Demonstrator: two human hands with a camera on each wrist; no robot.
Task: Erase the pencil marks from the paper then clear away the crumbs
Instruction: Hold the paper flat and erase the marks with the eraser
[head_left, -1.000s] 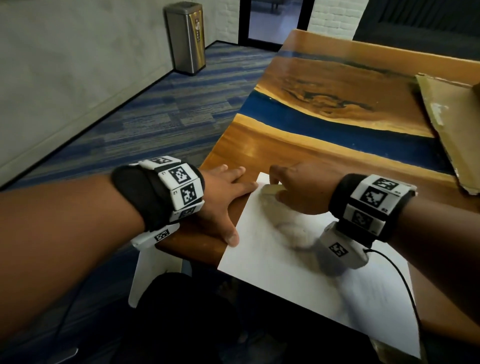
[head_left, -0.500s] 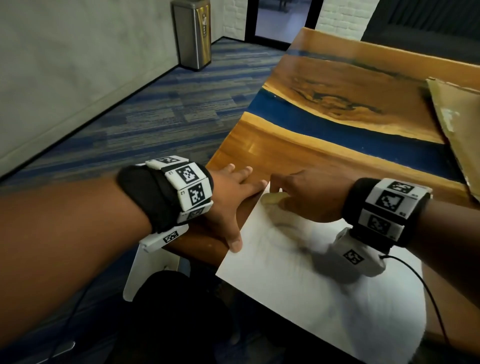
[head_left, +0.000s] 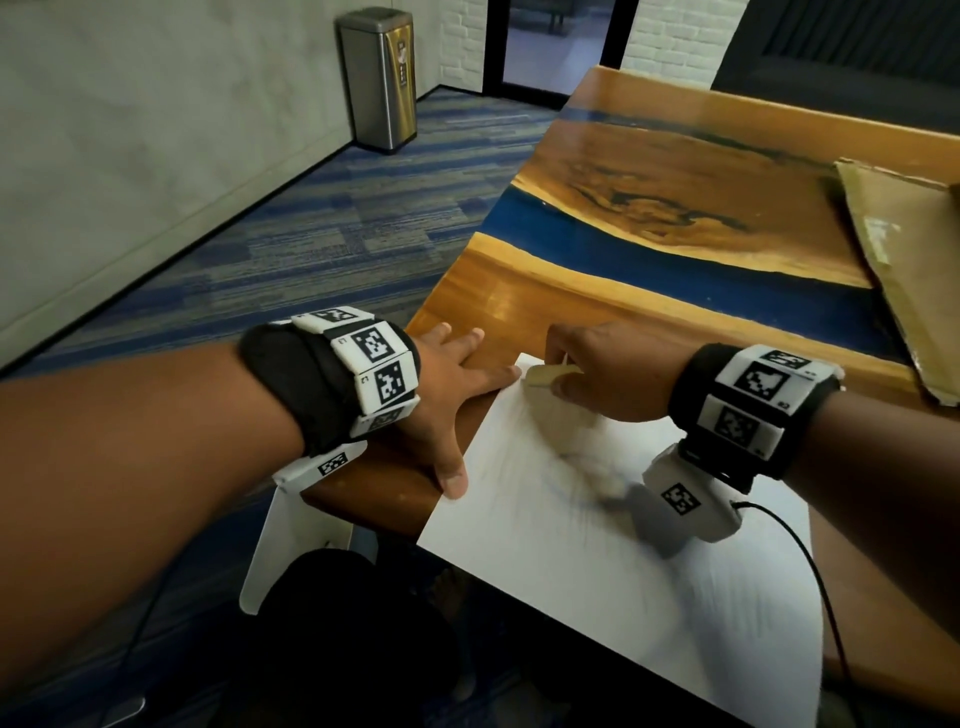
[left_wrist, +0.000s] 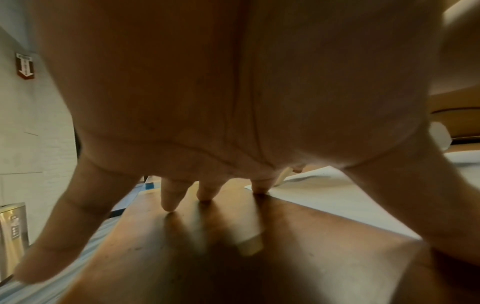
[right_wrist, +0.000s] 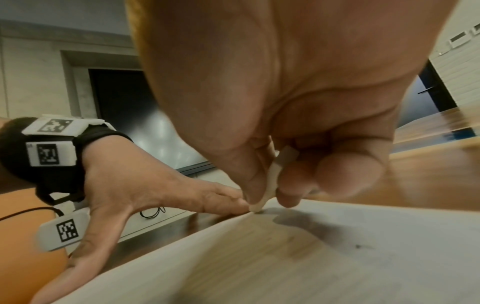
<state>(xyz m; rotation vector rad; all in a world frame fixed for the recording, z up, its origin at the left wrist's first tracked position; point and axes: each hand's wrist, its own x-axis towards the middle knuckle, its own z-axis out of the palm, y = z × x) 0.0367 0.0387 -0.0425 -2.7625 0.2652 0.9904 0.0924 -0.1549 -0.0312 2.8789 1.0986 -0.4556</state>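
Observation:
A white sheet of paper (head_left: 597, 561) lies over the near corner of the wooden table (head_left: 649, 171), its near edge hanging past the table's front. Faint grey pencil smudges (head_left: 571, 499) cross its middle. My right hand (head_left: 597, 374) pinches a pale eraser (head_left: 545, 375) between thumb and fingers, its tip touching the sheet's far left corner (right_wrist: 257, 207). My left hand (head_left: 452, 395) lies flat with spread fingers on the table (left_wrist: 207, 236) by the paper's left edge. Its thumb (head_left: 452, 480) and forefinger touch that edge. Dark specks (right_wrist: 361, 245) sit on the paper.
A flattened cardboard piece (head_left: 904, 270) lies at the table's right side. A blue resin band (head_left: 675, 265) runs across the tabletop. A steel bin (head_left: 379, 78) stands on the carpet by the wall. A cable (head_left: 810, 571) trails from my right wrist over the paper.
My right hand with the eraser stays at the sheet's far left corner, shifting only slightly. The left hand keeps its place at the paper's edge. The head view has drifted a little.

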